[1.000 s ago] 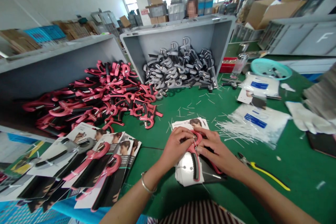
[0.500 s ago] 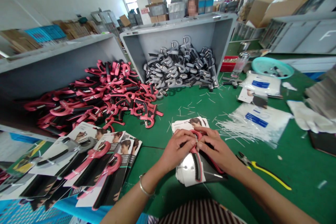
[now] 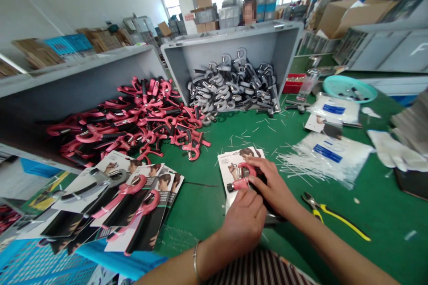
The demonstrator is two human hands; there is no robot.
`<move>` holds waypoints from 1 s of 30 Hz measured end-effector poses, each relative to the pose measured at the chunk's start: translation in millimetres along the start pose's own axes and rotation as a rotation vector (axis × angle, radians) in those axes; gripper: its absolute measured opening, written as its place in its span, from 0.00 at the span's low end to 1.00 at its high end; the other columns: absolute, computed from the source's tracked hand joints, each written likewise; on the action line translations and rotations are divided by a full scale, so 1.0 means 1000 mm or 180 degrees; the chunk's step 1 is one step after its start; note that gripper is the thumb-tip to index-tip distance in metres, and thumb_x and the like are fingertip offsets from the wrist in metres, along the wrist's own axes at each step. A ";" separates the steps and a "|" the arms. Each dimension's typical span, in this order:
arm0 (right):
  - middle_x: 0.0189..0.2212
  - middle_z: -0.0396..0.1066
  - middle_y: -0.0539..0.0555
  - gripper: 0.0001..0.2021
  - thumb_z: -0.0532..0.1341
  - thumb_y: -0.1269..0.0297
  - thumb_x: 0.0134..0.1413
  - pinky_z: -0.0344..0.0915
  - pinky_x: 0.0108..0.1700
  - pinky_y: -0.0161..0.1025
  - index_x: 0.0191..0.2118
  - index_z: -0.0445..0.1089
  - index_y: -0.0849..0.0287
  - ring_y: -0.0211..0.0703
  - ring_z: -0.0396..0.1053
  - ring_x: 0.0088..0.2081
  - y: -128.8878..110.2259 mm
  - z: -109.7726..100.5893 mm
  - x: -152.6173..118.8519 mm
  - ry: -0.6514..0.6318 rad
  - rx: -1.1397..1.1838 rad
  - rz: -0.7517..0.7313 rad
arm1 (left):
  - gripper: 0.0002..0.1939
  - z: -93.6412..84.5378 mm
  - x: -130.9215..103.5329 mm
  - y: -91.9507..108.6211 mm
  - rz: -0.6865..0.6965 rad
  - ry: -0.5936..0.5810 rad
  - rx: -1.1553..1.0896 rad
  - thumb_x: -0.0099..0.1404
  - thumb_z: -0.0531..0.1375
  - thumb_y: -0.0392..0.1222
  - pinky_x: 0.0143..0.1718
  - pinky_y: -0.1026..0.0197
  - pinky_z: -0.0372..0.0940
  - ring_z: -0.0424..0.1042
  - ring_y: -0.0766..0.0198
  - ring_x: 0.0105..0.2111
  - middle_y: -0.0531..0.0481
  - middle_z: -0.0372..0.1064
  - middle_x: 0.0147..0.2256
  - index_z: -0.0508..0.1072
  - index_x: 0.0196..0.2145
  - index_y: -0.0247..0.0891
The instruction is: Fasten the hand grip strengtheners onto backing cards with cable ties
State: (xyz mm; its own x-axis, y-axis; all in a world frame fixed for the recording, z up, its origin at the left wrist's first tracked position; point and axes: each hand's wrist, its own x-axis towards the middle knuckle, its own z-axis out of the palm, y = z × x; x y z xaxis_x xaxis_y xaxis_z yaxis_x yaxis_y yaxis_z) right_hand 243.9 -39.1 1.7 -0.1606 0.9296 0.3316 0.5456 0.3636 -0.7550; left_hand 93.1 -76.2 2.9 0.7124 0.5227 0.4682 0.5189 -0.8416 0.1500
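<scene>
Right hand (image 3: 272,182): comes in from lower right, fingers half-curled over a pink grip (image 3: 241,183), thumb pressed to it, holding it. Left hand (image 3: 245,216): forearm from lower left, knuckles up, fingers curled in below the grip; can't tell if they hold anything. Grip lies on a printed card stack (image 3: 229,160), mid-desk (image 3: 197,196); card count unclear, print too small to read.

Further out: one pair of yellow-handled cutters (image 3: 326,209), right side; loose white ties (image 3: 296,169), too many to count. Two plastic bags, upper (image 3: 332,101) and lower (image 3: 351,151), blue label each, unreadable. Left: three carded grips clearly visible, one grey (image 3: 115,180), two pink, upper (image 3: 137,184) and lower (image 3: 152,205). Two tipped crates, left (image 3: 100,71) with pink pile, middle (image 3: 200,55) with grey; piles uncountable. Far-right crate (image 3: 377,49): white "F".
</scene>
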 end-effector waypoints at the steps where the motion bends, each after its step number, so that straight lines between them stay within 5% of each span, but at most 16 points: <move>1: 0.58 0.66 0.54 0.16 0.57 0.66 0.64 0.53 0.60 0.52 0.56 0.66 0.50 0.50 0.59 0.60 -0.001 0.001 0.001 -0.0018 -0.0039 -0.0006 | 0.10 0.003 -0.004 0.002 0.0022 -0.0034 0.0080 0.66 0.52 0.30 0.45 0.50 0.61 0.65 0.56 0.36 0.45 0.68 0.31 0.71 0.30 0.34; 4: 0.57 0.67 0.54 0.14 0.56 0.64 0.65 0.53 0.61 0.52 0.54 0.67 0.50 0.50 0.59 0.59 -0.005 -0.003 -0.001 0.0021 -0.0075 0.0003 | 0.08 -0.004 -0.016 0.006 -0.0407 0.0009 0.0124 0.68 0.56 0.39 0.51 0.47 0.60 0.66 0.52 0.45 0.42 0.70 0.42 0.72 0.42 0.34; 7: 0.53 0.69 0.54 0.10 0.55 0.62 0.66 0.56 0.59 0.50 0.50 0.69 0.51 0.49 0.62 0.56 -0.014 -0.016 -0.014 0.0001 -0.0020 0.0076 | 0.31 -0.021 -0.033 0.009 -0.1377 0.0236 0.0211 0.60 0.64 0.55 0.52 0.39 0.60 0.63 0.43 0.52 0.33 0.65 0.51 0.66 0.54 0.30; 9: 0.46 0.72 0.53 0.08 0.54 0.62 0.67 0.61 0.53 0.47 0.46 0.69 0.52 0.48 0.65 0.50 -0.023 -0.025 -0.026 -0.0280 -0.0043 0.0134 | 0.33 -0.029 -0.045 0.010 -0.1901 0.0300 0.0124 0.58 0.66 0.55 0.49 0.41 0.64 0.66 0.44 0.49 0.33 0.64 0.49 0.65 0.53 0.30; 11: 0.40 0.72 0.53 0.08 0.54 0.62 0.67 0.63 0.48 0.45 0.43 0.70 0.53 0.48 0.67 0.45 -0.034 -0.030 -0.037 -0.0658 -0.0227 0.0054 | 0.24 -0.032 -0.052 0.008 -0.2131 0.0262 -0.0220 0.60 0.65 0.46 0.48 0.46 0.66 0.68 0.50 0.46 0.38 0.65 0.46 0.66 0.51 0.33; 16: 0.34 0.72 0.57 0.06 0.59 0.63 0.62 0.63 0.44 0.51 0.38 0.71 0.58 0.54 0.65 0.40 -0.059 -0.012 -0.045 -0.1099 -0.1311 -0.0461 | 0.08 -0.037 -0.049 -0.001 -0.2314 0.0272 -0.1009 0.63 0.57 0.32 0.45 0.54 0.67 0.69 0.58 0.41 0.47 0.67 0.38 0.69 0.41 0.37; 21: 0.33 0.72 0.61 0.06 0.57 0.72 0.60 0.61 0.46 0.54 0.36 0.71 0.61 0.58 0.65 0.42 -0.070 0.007 -0.040 -0.1081 -0.1951 -0.0659 | 0.10 -0.052 -0.059 -0.015 -0.2118 0.0049 -0.1420 0.68 0.55 0.36 0.49 0.56 0.65 0.69 0.60 0.44 0.46 0.69 0.42 0.72 0.47 0.39; 30: 0.42 0.74 0.52 0.06 0.59 0.69 0.62 0.60 0.50 0.48 0.42 0.72 0.52 0.50 0.65 0.47 -0.071 -0.006 -0.031 -0.1285 -0.0415 -0.0222 | 0.09 -0.057 -0.062 -0.039 -0.1570 0.0378 -0.1575 0.70 0.55 0.35 0.46 0.59 0.64 0.70 0.62 0.42 0.48 0.74 0.39 0.75 0.44 0.40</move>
State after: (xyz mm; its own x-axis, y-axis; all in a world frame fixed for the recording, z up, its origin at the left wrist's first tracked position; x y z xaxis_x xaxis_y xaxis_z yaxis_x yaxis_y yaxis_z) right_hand 215.6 -93.6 48.5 -0.4957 0.8613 0.1120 0.6173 0.4400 -0.6522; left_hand 1.8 -83.5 17.3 0.3787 0.8642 0.3313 0.4722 -0.4882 0.7340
